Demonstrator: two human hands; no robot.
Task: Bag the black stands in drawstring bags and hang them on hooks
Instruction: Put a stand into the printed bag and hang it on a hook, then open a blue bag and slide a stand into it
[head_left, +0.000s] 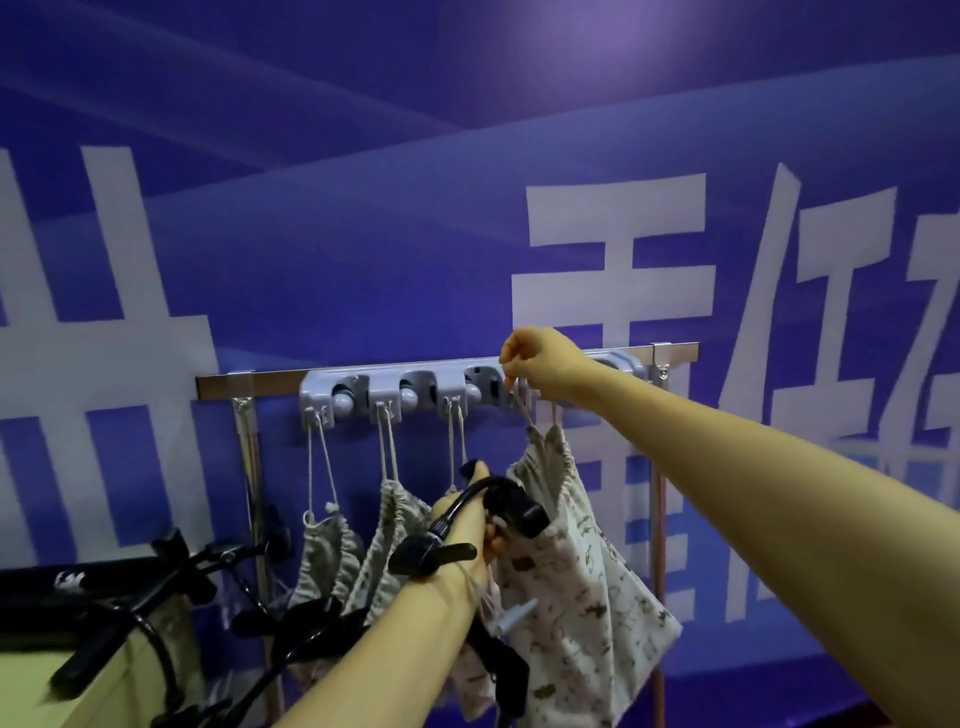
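A grey hook rail (395, 382) runs along a metal bar on the blue wall. My right hand (545, 366) is up at the rail, pinching the drawstring of a patterned cloth bag (582, 566) that hangs below it. My left hand (467, 525) grips a black stand (498, 506) with a bent arm and clamp, held in front of the third bag. Three more patterned drawstring bags (332, 551) hang by their cords from the left hooks.
Several more black stands (156, 587) lie in a heap at the lower left on a pale yellow surface (31, 686). Upright metal posts (249, 467) carry the bar. The blue banner wall (363, 234) stands right behind the rail.
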